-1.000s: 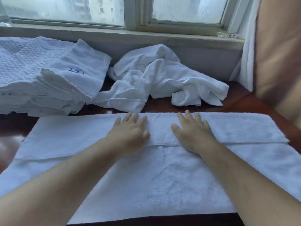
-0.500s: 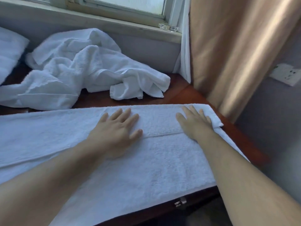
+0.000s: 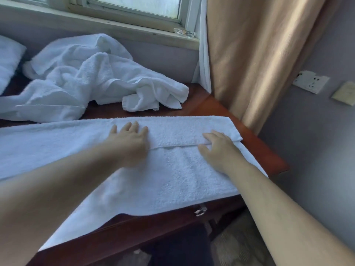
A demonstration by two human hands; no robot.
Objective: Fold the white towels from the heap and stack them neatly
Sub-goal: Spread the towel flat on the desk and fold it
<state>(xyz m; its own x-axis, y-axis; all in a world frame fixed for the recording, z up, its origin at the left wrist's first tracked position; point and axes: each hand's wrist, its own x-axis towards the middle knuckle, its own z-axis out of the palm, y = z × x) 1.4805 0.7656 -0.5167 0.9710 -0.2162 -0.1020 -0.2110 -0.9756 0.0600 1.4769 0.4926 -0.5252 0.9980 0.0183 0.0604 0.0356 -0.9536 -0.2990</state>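
**A:** Towel (image 3: 172, 169) first: where does it lie?

**B:** Spread across the near part of the worktop (image 3: 211, 106), running off the picture on the left. Its far edge is folded toward the person, so a long flap lies on the lower layer and the hem runs between the two hands. The near edge hangs a little over the front of the worktop, above a metal drawer handle (image 3: 200, 211).

**A:** And the left grip (image 3: 130, 141)?

**B:** Spread, palm down, fingers straight on the flap near the middle of the towel, with the heel of the hand over the hem.

**A:** The right grip (image 3: 219, 150)?

**B:** Also spread and pinching nothing. Its fingers rest loosely on the flap close to the towel's right end, and the thumb lies on the lower layer just below the hem.

**A:** The heap (image 3: 86, 83)?

**B:** Crumpled behind the flat towel, under the window sill (image 3: 134, 29), apart from both hands. More white cloth (image 3: 7, 60) shows at the far left edge.

**A:** Anything else?

**B:** A tan curtain (image 3: 259, 54) hangs at the right, and a wall socket (image 3: 311, 84) sits beyond it.
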